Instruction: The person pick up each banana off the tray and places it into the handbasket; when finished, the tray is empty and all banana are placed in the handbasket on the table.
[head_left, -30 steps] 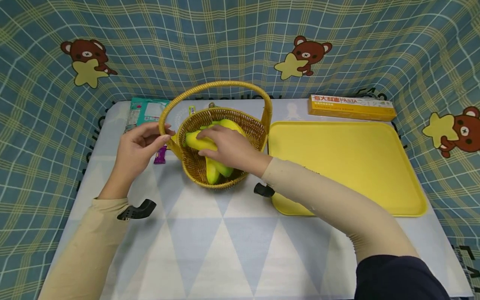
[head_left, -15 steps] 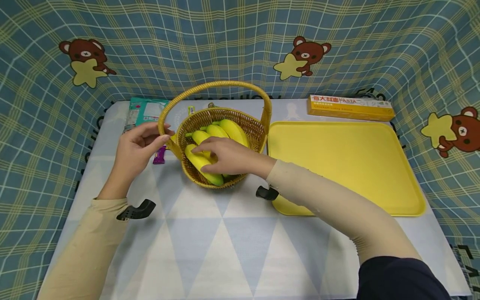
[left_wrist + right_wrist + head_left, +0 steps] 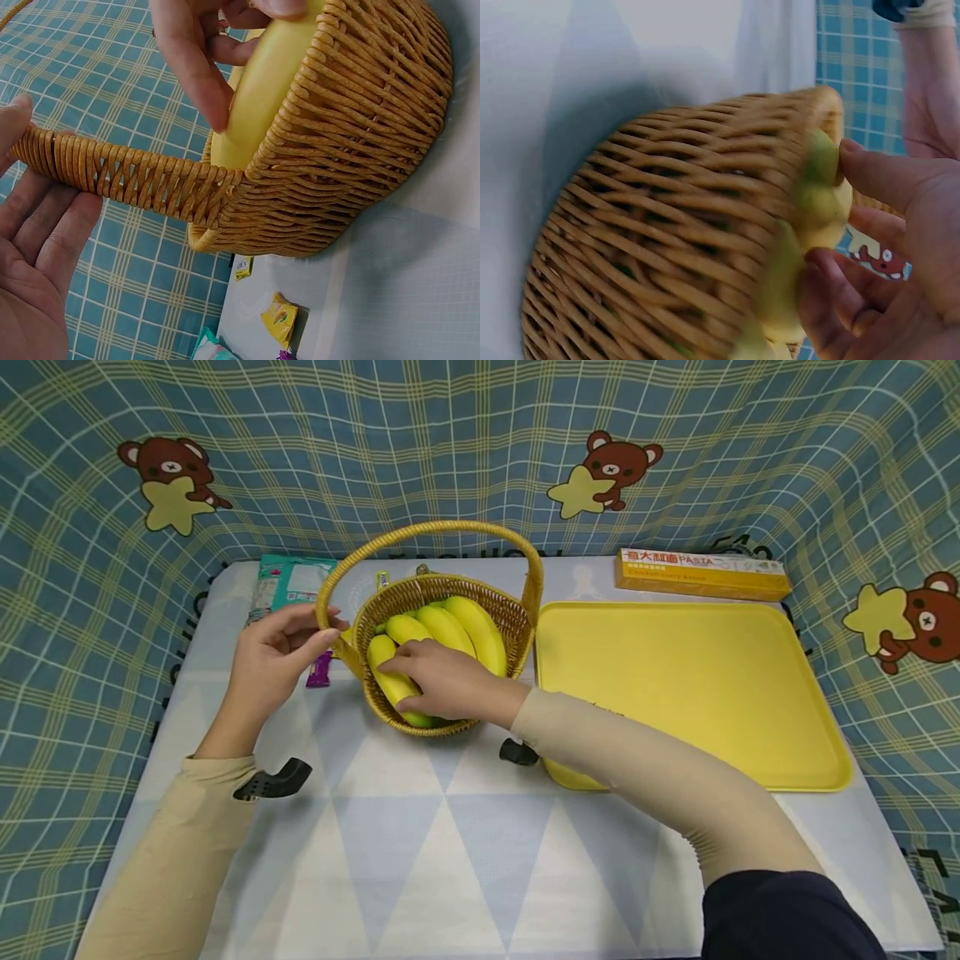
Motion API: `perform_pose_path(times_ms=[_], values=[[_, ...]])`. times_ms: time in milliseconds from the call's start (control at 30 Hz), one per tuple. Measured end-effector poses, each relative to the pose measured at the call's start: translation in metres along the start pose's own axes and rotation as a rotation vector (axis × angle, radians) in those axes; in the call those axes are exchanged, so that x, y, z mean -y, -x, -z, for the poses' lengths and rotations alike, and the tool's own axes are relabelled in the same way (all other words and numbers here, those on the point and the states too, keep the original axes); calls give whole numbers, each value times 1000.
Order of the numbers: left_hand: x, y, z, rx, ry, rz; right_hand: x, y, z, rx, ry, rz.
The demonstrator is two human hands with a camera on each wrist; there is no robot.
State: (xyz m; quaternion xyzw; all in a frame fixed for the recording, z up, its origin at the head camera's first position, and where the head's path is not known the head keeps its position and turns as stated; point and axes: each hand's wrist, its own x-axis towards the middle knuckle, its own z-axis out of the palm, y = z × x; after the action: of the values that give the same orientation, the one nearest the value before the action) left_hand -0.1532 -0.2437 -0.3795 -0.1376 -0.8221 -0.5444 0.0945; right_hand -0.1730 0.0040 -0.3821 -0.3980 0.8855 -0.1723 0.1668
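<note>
A woven basket [image 3: 516, 625] with a tall arched handle stands left of the table's middle, holding a bunch of yellow bananas [image 3: 480, 631] with green tips. My left hand [image 3: 268, 658] pinches the left side of the handle [image 3: 142, 171] between thumb and fingers. Inside the basket, my right hand [image 3: 453, 681] grips the leftmost banana [image 3: 382, 664], its thumb near the green tip and its fingers over the far side. In the left wrist view, fingertips press on the banana's yellow side. The right hand hides the middle of the bunch.
Right of the basket lies a yellow tray [image 3: 690, 693], with a pasta box [image 3: 701, 578] behind it. A teal packet [image 3: 296, 581] and a small purple packet [image 3: 318, 670] lie on the left. A small yellow packet [image 3: 280, 321] shows near the basket.
The bunch has turned and settled lower in the basket, its bananas now side by side. My right hand has shifted slightly left and down with it. The left hand keeps its place.
</note>
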Motion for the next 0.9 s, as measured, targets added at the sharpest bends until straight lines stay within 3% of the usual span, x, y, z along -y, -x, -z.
perform_pose_path(times_ms=[600, 900], values=[[1, -1, 0, 4, 12, -10, -3, 2, -6, -44, 25, 3], [1, 1, -1, -10, 7, -5, -14, 23, -3, -100, -48, 37]])
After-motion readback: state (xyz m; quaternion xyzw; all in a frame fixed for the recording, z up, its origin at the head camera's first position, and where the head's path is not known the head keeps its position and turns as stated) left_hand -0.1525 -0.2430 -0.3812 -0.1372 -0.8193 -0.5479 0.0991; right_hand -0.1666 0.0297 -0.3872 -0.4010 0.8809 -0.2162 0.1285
